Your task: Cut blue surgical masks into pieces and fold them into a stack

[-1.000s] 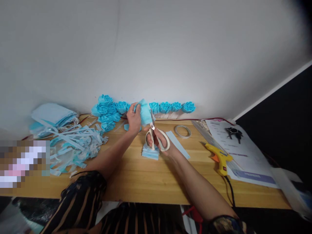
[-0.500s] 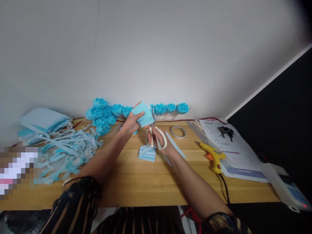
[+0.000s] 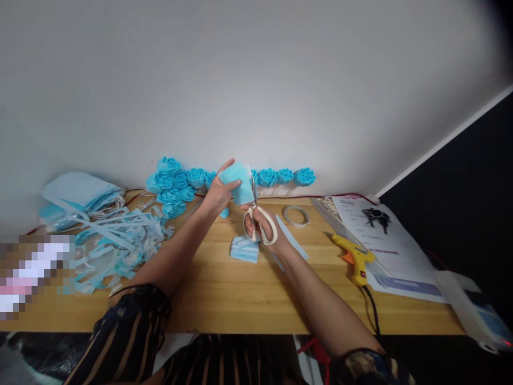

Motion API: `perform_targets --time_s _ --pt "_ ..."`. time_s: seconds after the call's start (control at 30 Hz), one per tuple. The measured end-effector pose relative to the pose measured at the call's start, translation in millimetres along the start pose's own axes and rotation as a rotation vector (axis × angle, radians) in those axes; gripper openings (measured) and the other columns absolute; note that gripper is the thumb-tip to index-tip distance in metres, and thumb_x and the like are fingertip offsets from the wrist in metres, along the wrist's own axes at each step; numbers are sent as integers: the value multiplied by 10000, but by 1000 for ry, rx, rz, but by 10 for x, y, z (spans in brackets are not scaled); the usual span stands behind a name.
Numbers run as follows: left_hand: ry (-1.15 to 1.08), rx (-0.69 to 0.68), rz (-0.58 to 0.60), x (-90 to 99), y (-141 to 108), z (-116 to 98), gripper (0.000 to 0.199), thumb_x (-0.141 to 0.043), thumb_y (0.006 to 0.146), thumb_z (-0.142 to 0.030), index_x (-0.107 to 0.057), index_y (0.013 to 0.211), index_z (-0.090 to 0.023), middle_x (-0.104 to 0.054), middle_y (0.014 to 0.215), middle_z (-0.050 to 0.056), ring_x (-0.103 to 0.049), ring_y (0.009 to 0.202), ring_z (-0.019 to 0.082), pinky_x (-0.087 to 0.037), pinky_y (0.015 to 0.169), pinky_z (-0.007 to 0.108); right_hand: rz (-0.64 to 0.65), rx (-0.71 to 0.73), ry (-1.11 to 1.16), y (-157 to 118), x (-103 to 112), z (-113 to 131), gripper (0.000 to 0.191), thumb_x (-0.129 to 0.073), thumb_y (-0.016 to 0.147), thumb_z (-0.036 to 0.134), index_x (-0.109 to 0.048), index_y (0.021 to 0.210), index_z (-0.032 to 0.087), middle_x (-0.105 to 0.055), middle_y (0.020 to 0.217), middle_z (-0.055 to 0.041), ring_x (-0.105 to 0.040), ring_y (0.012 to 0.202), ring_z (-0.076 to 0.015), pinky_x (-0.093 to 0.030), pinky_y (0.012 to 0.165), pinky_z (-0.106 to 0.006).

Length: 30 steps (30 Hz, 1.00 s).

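Left hand (image 3: 219, 195): fingers pinching the blue sheet (image 3: 237, 182), above the table (image 3: 224, 299). Right hand (image 3: 265, 227): fingers through the handles of the scissors (image 3: 266, 229), blades at the sheet's right edge. Far right: printed paper (image 3: 385, 240), lettering too small to read, partly covered by keys (image 3: 375, 215).

Wooden table (image 3: 216, 299), blue scraps (image 3: 124, 240), folded stack (image 3: 245, 249), tape roll (image 3: 296, 224), yellow glue gun (image 3: 358, 258), papers (image 3: 395, 251)
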<state>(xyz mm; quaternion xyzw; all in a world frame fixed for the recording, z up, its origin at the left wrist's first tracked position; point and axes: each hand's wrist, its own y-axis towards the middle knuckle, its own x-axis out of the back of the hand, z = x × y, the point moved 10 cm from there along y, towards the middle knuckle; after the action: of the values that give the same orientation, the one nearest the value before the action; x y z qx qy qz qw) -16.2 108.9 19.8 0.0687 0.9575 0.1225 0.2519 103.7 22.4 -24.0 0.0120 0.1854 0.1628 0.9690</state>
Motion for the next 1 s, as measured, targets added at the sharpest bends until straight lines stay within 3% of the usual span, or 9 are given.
perform_targets --time_s 0.27,0.7,0.87,1.0 --pt "35 -48 3 45 60 -27 901 -863 629 -224 -499 1453 -222 -703 1125 62 -664 1071 225 -512 987 342 7 11 -7 -35 -46 25 587 -715 776 667 -670 1036 143 -497 549 62 -423 422 -83 -300 420 -237" --pt "20 -20 -16 48 36 -13 872 -840 650 -205 -499 1452 -239 -708 1073 47 -693 976 204 -555 901 321 -51 -19 4 -57 -28 20 634 -749 717 680 -678 1028 133 -484 520 77 -389 377 -64 -262 371 -217" --pt "-18 -7 -29 34 17 -15 869 -855 634 -191 -516 1432 -235 -728 1023 26 -707 986 211 -552 936 343 -72 -27 5 -66 -28 23 627 -761 701 673 -675 1002 129 -488 526 74 -377 375 -56 -247 372 -217" --pt "-154 45 -50 8 -8 70 699 -838 660 -150 -597 1314 -206 -755 1003 23 -721 984 200 -548 976 347 -80 -24 8 -63 -24 30 625 -763 701 654 -682 1029 128 -482 536 73 -366 383 -55 -239 375 -220"
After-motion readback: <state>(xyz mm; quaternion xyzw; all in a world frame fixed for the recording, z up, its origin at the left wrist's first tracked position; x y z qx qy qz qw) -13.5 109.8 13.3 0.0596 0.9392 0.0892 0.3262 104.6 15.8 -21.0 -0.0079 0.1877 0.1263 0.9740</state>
